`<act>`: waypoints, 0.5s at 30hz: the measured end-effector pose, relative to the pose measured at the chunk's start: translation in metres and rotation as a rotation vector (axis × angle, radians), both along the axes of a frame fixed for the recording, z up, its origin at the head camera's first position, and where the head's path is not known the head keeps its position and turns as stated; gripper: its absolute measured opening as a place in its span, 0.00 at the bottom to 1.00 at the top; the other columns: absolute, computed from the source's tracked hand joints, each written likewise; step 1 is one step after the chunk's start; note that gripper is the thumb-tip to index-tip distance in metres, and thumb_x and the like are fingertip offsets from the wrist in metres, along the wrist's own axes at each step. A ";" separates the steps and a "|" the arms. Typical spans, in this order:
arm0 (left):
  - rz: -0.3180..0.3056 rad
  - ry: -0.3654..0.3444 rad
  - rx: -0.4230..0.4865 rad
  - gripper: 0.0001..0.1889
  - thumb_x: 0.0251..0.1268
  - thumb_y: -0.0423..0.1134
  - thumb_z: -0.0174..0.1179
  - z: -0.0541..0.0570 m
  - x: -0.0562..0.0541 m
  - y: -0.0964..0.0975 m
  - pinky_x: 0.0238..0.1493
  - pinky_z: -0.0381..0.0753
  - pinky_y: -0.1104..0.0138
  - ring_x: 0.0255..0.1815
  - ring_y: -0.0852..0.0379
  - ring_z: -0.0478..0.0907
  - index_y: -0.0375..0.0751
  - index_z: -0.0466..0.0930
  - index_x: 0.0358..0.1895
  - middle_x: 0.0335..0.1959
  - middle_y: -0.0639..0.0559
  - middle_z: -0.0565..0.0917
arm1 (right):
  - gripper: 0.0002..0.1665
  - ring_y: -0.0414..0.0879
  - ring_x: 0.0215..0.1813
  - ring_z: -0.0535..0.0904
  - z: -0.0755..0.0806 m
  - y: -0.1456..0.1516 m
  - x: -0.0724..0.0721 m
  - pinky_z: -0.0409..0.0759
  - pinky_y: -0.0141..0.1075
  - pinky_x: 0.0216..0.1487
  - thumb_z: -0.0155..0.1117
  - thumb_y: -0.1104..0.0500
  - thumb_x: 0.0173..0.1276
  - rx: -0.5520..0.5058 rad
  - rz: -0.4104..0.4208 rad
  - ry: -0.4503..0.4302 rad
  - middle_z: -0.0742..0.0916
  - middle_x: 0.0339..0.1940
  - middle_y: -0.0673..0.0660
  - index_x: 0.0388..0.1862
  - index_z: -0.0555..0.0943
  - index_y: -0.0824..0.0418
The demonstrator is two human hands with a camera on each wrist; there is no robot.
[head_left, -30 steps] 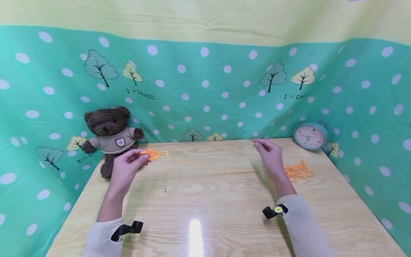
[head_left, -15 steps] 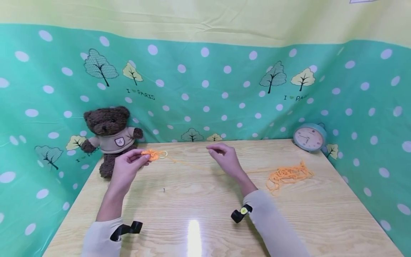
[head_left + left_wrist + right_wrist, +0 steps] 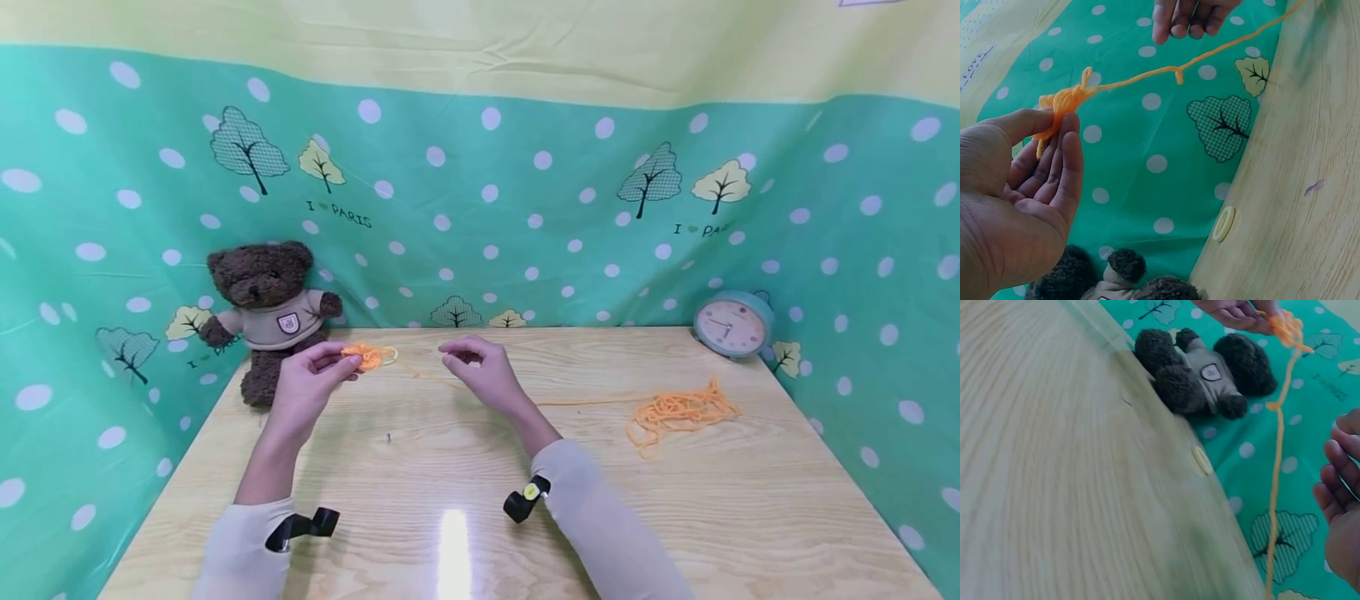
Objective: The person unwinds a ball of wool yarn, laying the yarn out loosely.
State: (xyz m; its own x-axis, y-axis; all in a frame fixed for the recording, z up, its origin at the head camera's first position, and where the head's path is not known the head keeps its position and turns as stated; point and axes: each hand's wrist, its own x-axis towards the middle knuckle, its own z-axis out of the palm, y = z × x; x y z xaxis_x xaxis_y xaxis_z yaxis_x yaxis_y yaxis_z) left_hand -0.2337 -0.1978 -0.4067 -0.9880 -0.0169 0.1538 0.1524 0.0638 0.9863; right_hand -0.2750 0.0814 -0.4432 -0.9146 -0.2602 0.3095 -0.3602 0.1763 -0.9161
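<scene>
My left hand (image 3: 311, 379) pinches a small bunched piece of orange yarn (image 3: 1063, 103) between thumb and fingers, raised above the table near the bear. From that piece a single orange strand (image 3: 1277, 462), with a small knot along it, stretches to the right. It leads to a loose, tangled pile of orange yarn (image 3: 678, 412) on the table's right side. My right hand (image 3: 487, 375) hovers over the middle of the table with fingers loosely bent and nothing between them. In the right wrist view the strand passes apart from the right fingertips (image 3: 1332, 450).
Behind my left hand sits a dark brown teddy bear (image 3: 273, 325) in a grey-beige shirt. A pale yellow ring (image 3: 1224, 224) lies near the table's back edge. At the back right stands a light blue alarm clock (image 3: 733, 325). A green dotted curtain (image 3: 487, 225) encloses the table (image 3: 750, 517).
My right hand has moved left from beside the clock toward the left hand, uncovering the yarn pile. The left hand keeps its pinch on the yarn piece, almost in place.
</scene>
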 end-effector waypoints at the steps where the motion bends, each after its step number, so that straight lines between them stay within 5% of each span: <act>1: -0.001 0.001 0.001 0.09 0.70 0.36 0.68 0.000 0.000 0.000 0.41 0.87 0.72 0.35 0.65 0.87 0.36 0.84 0.47 0.35 0.62 0.89 | 0.13 0.40 0.45 0.82 -0.001 -0.004 0.000 0.82 0.32 0.48 0.68 0.61 0.73 0.002 0.009 -0.005 0.89 0.46 0.58 0.53 0.87 0.64; 15: 0.015 0.009 -0.047 0.09 0.71 0.37 0.68 0.001 0.000 0.000 0.42 0.87 0.71 0.35 0.65 0.87 0.36 0.83 0.48 0.34 0.63 0.89 | 0.11 0.39 0.41 0.81 -0.006 -0.043 0.004 0.82 0.31 0.46 0.72 0.59 0.70 0.076 0.068 -0.007 0.89 0.42 0.56 0.48 0.89 0.63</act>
State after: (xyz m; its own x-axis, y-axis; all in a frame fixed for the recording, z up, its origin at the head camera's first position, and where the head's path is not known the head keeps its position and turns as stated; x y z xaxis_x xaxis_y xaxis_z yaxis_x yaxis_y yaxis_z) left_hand -0.2342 -0.1976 -0.4061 -0.9863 -0.0247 0.1634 0.1597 0.1121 0.9808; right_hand -0.2712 0.0387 -0.4496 -0.8961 -0.3444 0.2800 -0.3671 0.2205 -0.9037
